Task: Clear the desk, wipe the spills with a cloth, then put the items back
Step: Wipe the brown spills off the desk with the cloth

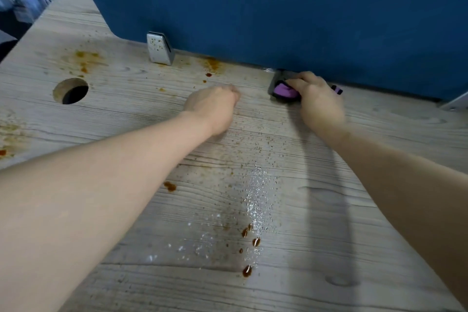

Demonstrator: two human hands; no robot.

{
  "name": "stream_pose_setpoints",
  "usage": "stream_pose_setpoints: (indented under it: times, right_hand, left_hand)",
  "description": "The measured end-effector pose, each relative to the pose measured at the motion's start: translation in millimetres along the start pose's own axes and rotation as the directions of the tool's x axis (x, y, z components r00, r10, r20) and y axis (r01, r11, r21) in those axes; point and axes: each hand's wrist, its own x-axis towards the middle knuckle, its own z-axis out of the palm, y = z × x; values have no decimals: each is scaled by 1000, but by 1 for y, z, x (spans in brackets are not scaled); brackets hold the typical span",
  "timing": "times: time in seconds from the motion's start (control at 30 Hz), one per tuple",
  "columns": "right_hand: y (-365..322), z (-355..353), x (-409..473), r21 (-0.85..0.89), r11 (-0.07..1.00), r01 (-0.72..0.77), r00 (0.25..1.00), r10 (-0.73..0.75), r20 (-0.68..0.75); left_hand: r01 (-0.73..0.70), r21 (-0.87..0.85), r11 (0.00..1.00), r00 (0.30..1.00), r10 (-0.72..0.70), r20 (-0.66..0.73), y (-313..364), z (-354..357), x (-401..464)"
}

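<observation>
Two bare forearms reach into view from the lower corners. No sleeves cover them up to the frame edge, and no watch, bracelet or ring shows on either wrist. The left hand (215, 106) and right hand (317, 100) are ungloved. Both arms look smooth and slim, narrowing toward the wrists.

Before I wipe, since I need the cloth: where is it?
In the head view, the purple cloth lies far right against the blue partition, gripped by the right hand.
</observation>
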Motion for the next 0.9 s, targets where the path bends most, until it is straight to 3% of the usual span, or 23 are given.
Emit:
stream_pose_setpoints:
  times: [0.1, 0.2, 0.3, 0.43, 0.6, 0.77, 0.9]
  right_hand:
    - [-5, 3, 1, -123, 992, 8, 1000, -11, -23]
    - [-14, 4, 11, -174, 983, -57, 996, 45, -71]
    - [-35, 7, 23, -137, 984, -113, 989, 98, -109]
    - [-74, 13, 39, -86, 996, -32, 998, 28, -49]
    - [-54, 4, 29, 10, 999, 32, 999, -32, 20]
    - [-13, 1, 12, 39, 993, -112, 993, 113, -23]
    - [-21, 6, 17, 28, 971, -238, 962, 240, -128]
  left_hand:
    - [35, 22, 999, 999, -34, -33, -26, -3, -4]
    - [10, 10, 1000, 999, -10, 33, -47, 2, -6]
    - [-47, 22, 999, 997, 45, 60, -50, 9, -3]
    - [-72, 55, 996, 993, 67, 95, -53, 8, 4]
    - [-68, 74, 995, 992, 60, 107, -52, 7, 2]
    - [-73, 114, 991, 991, 59, 119, -49, 6, -1]
    - [-80, 109, 991, 991, 67, 114, -45, 5, -1]
